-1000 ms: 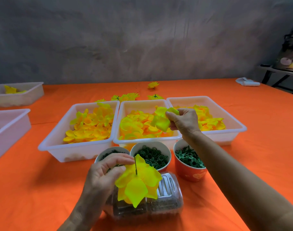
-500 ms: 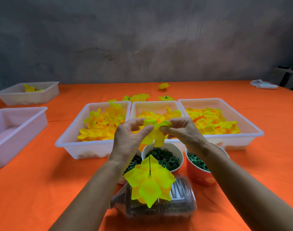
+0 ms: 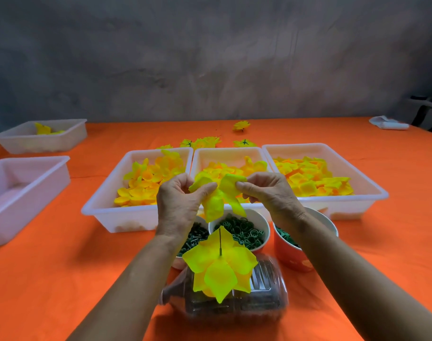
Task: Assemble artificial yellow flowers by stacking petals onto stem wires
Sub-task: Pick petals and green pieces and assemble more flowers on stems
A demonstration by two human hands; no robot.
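Observation:
My left hand (image 3: 179, 205) and my right hand (image 3: 269, 193) both pinch one yellow petal piece (image 3: 218, 196), held in the air above the cups. Below it a thin green stem wire (image 3: 220, 242) stands upright out of a clear plastic bottle (image 3: 261, 299) lying on its side. A layer of yellow-green petals (image 3: 219, 268) sits low on that wire. Three white trays hold loose petals: left tray (image 3: 106, 212), middle tray (image 3: 228, 153), right tray (image 3: 372, 193).
Cups of green parts stand in front of the trays: a white cup of rings (image 3: 264, 223), an orange cup (image 3: 291, 254), and one partly hidden behind my left wrist. Finished flowers (image 3: 242, 125) lie behind the trays. Two more white trays (image 3: 25, 183) (image 3: 69, 136) sit at left.
My right hand carried the petal piece from over the middle tray toward me. My left hand let go of the petals on the wire and rose to pinch the petal piece too.

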